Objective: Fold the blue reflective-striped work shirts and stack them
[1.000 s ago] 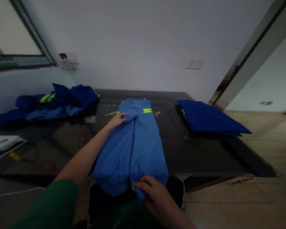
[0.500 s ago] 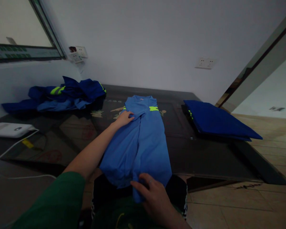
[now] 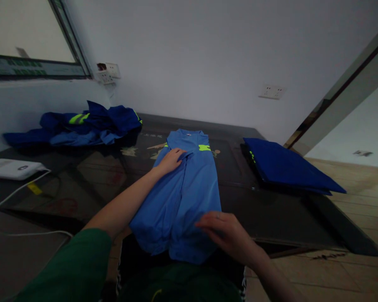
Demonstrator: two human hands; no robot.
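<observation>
A light blue garment [image 3: 195, 180] with a yellow-green stripe lies long and narrow on the dark table, its collar toward the wall and its lower end over the near edge at my lap. My left hand [image 3: 172, 161] rests on its upper left part, fingertips at the fold near the front seam; whether they pinch cloth is hard to see. Over the lower right part is my right hand [image 3: 223, 230], fingers apart from the thumb, with nothing visible between them.
A crumpled pile of dark blue clothing [image 3: 113, 119] lies at the back left. A folded dark blue garment [image 3: 286, 163] is on the right of the table [image 3: 271, 214]. At the left edge sits a white device [image 3: 14, 168] with a cable.
My right hand has let go of the garment's lower edge and moved up and right. That edge now lies flatter. My left hand has shifted slightly right on the cloth.
</observation>
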